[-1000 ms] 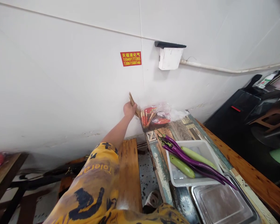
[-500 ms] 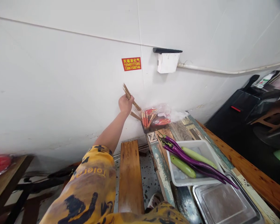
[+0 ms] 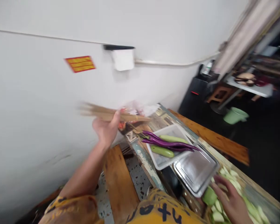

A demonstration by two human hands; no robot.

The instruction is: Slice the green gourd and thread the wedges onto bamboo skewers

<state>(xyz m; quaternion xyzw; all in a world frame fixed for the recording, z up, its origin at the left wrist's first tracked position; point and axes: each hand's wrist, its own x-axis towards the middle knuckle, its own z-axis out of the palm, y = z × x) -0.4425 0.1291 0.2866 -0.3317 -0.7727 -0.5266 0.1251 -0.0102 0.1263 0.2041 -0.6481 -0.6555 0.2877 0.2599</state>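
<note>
My left hand [image 3: 106, 130] is closed around a bundle of thin bamboo skewers [image 3: 128, 117], held nearly level in front of the wall and blurred by motion. To the lower right, my right hand [image 3: 230, 196] hovers over or rests among cut pale-green vegetable pieces [image 3: 217, 216], its fingers apart; a larger green piece [image 3: 209, 196] lies beside the fingertips. Near the middle of the table stands a white plastic tray [image 3: 158, 163] with long purple eggplants [image 3: 168, 143] and light-green zucchini [image 3: 162, 151]. A shiny rectangular metal tray [image 3: 196, 171] adjoins it, its near corner close to my right hand.
The patterned wooden table [image 3: 144, 163] meets the white wall [image 3: 37, 93] at its far end, where plastic-wrapped packets [image 3: 135, 109] lie. A wooden bench [image 3: 119, 180] is on the near side, another bench [image 3: 214, 137] beyond. A green bucket [image 3: 235, 115] stands on the floor.
The view has swung right. My left hand has brought the skewers away from the wall-side container and turned them nearly level. My right hand and the cut vegetables have come into view.
</note>
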